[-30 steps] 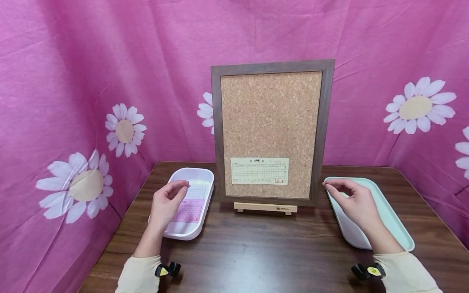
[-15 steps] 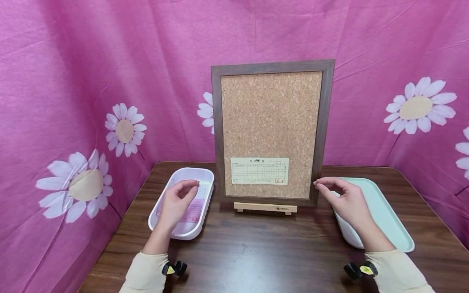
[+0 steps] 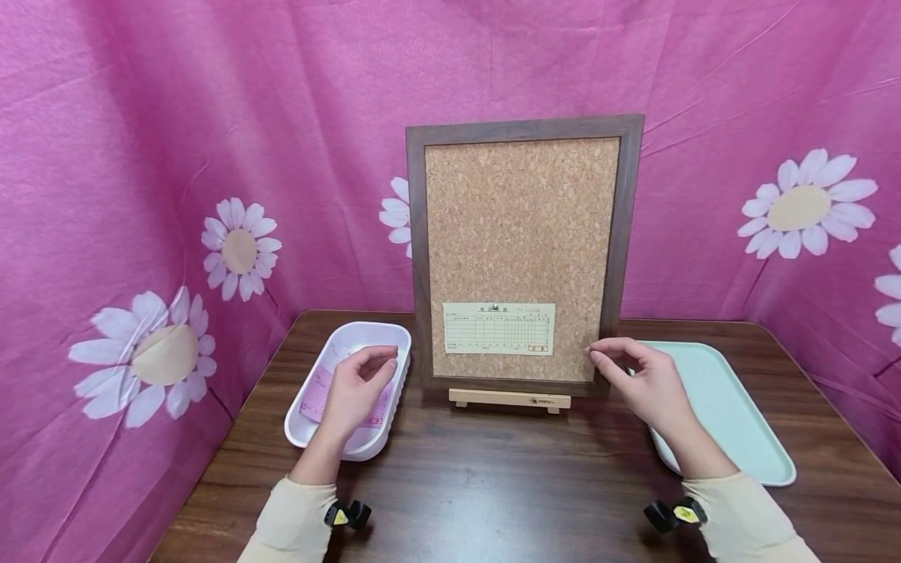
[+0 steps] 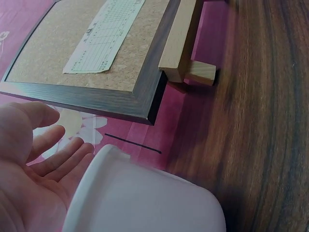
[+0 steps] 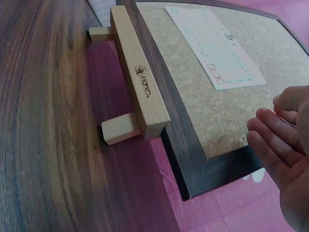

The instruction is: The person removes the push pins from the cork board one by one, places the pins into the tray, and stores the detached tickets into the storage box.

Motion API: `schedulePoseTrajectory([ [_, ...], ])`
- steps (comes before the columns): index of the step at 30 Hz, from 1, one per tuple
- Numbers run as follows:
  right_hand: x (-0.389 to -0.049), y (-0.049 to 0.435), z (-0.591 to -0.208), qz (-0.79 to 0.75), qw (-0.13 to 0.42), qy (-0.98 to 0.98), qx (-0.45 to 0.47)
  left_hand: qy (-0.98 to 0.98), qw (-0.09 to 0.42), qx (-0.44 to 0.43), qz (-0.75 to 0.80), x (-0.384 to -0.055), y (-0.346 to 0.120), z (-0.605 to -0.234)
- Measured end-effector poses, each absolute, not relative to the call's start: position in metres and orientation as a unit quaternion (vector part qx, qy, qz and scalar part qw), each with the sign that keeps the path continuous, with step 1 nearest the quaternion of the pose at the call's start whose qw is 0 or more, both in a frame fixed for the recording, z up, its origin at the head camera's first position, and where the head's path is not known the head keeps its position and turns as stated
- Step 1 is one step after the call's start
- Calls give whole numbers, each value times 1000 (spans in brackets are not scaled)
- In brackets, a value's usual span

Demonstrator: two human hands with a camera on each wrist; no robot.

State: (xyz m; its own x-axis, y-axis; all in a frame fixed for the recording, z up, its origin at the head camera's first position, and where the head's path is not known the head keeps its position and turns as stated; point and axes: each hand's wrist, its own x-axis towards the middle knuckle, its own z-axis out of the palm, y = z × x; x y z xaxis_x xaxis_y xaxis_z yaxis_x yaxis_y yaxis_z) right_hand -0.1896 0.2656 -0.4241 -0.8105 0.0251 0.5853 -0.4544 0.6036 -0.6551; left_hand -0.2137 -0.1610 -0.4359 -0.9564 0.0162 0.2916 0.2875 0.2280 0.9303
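Observation:
A cork board [image 3: 521,219] in a dark frame leans upright on a small wooden easel [image 3: 510,399]. Pinned low on the cork is a pale green printed slip [image 3: 498,332], with a small metallic pin [image 3: 495,307] at its top. My left hand [image 3: 355,391] hovers above a white tray [image 3: 296,422], its fingers loosely bent; the left wrist view shows a gap between thumb and fingers. Pink printed slips [image 3: 320,387] lie in that tray, partly hidden by the hand. Near the board's lower right edge floats my right hand [image 3: 647,383], fingers relaxed, nothing visible in them.
A pale mint tray [image 3: 732,407] lies on the right of the dark wooden table [image 3: 493,485]. Behind everything hangs a pink curtain [image 3: 338,156] with white daisies.
Both hands have moved inward toward the board: the left to the right across the white tray, the right to the left off the mint tray. The board and slip stay put.

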Motion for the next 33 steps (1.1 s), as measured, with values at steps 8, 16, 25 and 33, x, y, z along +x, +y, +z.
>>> schedulePoseTrajectory([
  [8,-189,259,-422,444,265,-845,133,-775,92,-95,-618,-214,-152,-435],
  [16,-193,252,-423,438,265,-847,146,-776,87,-104,-616,-215,-141,-438],
  [25,-194,244,-420,445,256,-846,144,-771,88,-115,-620,-216,-131,-440],
  [33,-199,236,-411,455,255,-840,152,-773,94,-110,-618,-220,-125,-441],
])
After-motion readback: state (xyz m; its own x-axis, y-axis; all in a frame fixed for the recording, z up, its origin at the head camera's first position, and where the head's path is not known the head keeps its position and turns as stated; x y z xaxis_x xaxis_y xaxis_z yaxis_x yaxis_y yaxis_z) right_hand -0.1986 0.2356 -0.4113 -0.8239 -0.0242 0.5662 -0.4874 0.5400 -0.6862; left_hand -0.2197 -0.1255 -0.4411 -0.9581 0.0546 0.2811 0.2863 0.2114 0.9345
